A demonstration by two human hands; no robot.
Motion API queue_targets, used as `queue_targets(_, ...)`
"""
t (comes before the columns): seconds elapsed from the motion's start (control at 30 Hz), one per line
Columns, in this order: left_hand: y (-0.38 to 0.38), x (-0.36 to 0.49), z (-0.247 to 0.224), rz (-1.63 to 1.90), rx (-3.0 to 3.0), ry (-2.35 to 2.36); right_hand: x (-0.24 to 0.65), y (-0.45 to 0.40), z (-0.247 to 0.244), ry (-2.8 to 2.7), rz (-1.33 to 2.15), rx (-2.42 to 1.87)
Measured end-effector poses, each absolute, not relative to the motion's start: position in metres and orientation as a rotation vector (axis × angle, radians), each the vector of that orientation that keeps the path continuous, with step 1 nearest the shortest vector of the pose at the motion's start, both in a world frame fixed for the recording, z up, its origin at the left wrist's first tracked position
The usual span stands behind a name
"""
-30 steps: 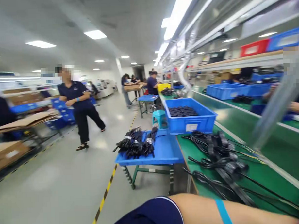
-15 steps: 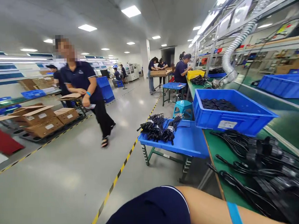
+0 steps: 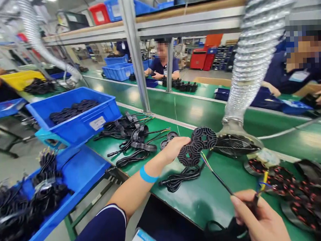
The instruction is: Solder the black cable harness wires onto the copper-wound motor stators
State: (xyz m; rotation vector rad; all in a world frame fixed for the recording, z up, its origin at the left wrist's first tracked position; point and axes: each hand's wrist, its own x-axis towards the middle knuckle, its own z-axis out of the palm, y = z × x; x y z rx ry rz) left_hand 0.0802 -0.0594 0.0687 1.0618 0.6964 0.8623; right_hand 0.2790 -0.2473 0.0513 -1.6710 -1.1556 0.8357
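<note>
My left hand (image 3: pixel 175 148) is closed around the edge of black round slotted plastic covers (image 3: pixel 189 155), its fingertips partly hidden. Another such cover (image 3: pixel 204 137) sits just beyond it, touching or overlapping. My right hand (image 3: pixel 262 217) pinches a black cable (image 3: pixel 222 181) whose thin coloured wire ends (image 3: pixel 205 159) point toward the covers. Something with a yellow part (image 3: pixel 264 181) and a blue wire rises by the right fingers; I cannot make out what it is. A coiled black cable (image 3: pixel 180 177) lies on the green bench below the covers.
Black cables with round covers (image 3: pixel 132 135) lie at left, beside a blue bin (image 3: pixel 73 120). A blue tray (image 3: pixel 85 165) holds cable bundles. A fume duct hood (image 3: pixel 236 144) stands ahead; copper-wound motor parts (image 3: pixel 283 183) lie right. People work across the bench.
The view has swung right from the aisle to the bench. Both hands now show, with the covers and cable in them; earlier only the left arm was visible.
</note>
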Motion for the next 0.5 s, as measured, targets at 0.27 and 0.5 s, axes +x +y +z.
queue_targets(0.27,-0.061,0.075,0.068,0.88,1.146,0.703,0.265,-0.243,0.059,-1.113,0.885,-1.549)
queue_targets(0.5,-0.068,0.073,0.069,0.964,1.202,0.78,0.267,-0.233,0.058,-1.095,0.941,-1.552)
